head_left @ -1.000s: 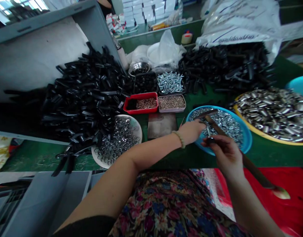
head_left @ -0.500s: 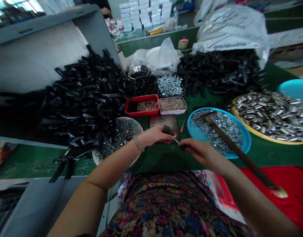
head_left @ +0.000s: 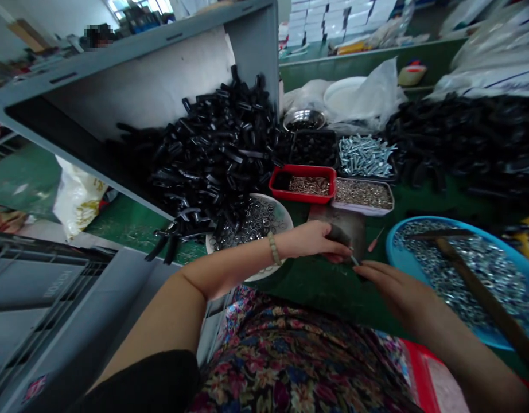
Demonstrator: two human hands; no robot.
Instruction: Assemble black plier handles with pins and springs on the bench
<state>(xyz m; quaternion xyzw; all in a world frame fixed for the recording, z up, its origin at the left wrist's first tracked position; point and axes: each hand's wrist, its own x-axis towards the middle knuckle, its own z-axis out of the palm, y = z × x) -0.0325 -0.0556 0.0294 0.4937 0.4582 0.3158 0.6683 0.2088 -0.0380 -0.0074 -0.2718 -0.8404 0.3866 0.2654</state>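
My left hand (head_left: pixel 322 241), with a beaded bracelet at its wrist, is closed on a black part (head_left: pixel 338 234) over the front of the green table. Close to its right, my right hand (head_left: pixel 387 281) pinches a dark piece that its fingers largely hide. Between the fingertips of both hands shows a small silvery metal piece (head_left: pixel 354 260). Beneath and behind the hands lies a flat metal plate (head_left: pixel 354 226). A small screwdriver (head_left: pixel 373 244) rests to the right of that plate.
A grey crate (head_left: pixel 256 51) of black handles stands left, by a white plate (head_left: pixel 286 218) of rings. Behind are a red tray (head_left: pixel 302 197), a pale tray (head_left: pixel 368 210) and silver screws (head_left: pixel 363 155). A hammer (head_left: pixel 475 281) lies across a blue basin (head_left: pixel 391 252) at right.
The view has turned left, so everything appears farther right and more of the crate shows. Both hands keep their holds, with the metal piece still between them.
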